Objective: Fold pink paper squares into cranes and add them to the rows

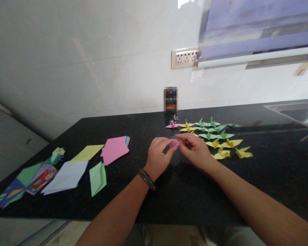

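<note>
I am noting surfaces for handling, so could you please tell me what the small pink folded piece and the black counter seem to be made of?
Small pink folded piece: thin matte paper, judging by its sharp creases, pinched between left hand and right hand. Black counter: probably polished speckled stone; it shows faint reflections.

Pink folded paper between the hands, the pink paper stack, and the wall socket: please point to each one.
pink folded paper (pixel 174 144), head view, on its visible middle between the fingertips.
pink paper stack (pixel 114 149), head view, middle of top sheet.
wall socket (pixel 185 58), head view, centre of its plate.

Sheets (pixel 114 149) left, cranes (pixel 215 136) right.
</note>
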The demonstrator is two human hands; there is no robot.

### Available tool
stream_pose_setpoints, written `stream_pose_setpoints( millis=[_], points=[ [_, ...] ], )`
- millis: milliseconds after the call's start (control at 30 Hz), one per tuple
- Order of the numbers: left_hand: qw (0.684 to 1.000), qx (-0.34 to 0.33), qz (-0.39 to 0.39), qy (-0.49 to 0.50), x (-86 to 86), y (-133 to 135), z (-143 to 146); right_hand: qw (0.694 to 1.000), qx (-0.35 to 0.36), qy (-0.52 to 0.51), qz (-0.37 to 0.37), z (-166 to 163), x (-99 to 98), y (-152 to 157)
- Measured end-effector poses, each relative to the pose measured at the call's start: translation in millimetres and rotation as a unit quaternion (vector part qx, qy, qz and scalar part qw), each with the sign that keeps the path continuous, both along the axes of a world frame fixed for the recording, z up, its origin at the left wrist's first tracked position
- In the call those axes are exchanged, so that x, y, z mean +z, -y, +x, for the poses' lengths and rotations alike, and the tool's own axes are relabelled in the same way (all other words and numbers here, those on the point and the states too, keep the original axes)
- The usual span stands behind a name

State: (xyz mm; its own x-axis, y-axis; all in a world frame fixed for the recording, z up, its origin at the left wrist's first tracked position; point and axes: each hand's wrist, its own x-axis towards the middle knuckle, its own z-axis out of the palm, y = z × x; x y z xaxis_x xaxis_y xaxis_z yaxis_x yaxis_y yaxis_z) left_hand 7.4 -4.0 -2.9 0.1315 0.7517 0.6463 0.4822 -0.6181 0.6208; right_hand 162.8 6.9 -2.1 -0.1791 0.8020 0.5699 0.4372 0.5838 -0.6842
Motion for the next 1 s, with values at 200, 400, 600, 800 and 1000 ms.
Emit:
stream_pose_setpoints(
  millis=[200, 400, 600, 800, 1000],
  points=[
    [1.0, -0.016, -0.019, 0.016, 2.0, 1.6, 1.2, 0.999, 0.033, 0.018, -0.014, 2.2, 0.5, -0.2],
    [0.998, -0.008, -0.052, 0.024, -1.5, -0.8, 0.8, 0.996, 0.036, -0.029, -0.076, 1.3, 1.5, -0.9],
    [0.99, -0.02, -0.117, 0.082, -6.8, -2.2, 3.5, 0.983, 0.065, -0.063, -0.162, 0.4, 5.7, -1.9],
    [0.975, -0.05, -0.19, 0.1, -1.5, -1.2, 5.8, 0.993, 0.042, -0.012, -0.114, 2.4, 7.8, 1.1],
    [0.965, -0.056, -0.228, 0.118, -3.3, -6.5, 2.7, 0.988, 0.061, -0.042, -0.136, -1.1, 5.2, 2.5]
  ],
)
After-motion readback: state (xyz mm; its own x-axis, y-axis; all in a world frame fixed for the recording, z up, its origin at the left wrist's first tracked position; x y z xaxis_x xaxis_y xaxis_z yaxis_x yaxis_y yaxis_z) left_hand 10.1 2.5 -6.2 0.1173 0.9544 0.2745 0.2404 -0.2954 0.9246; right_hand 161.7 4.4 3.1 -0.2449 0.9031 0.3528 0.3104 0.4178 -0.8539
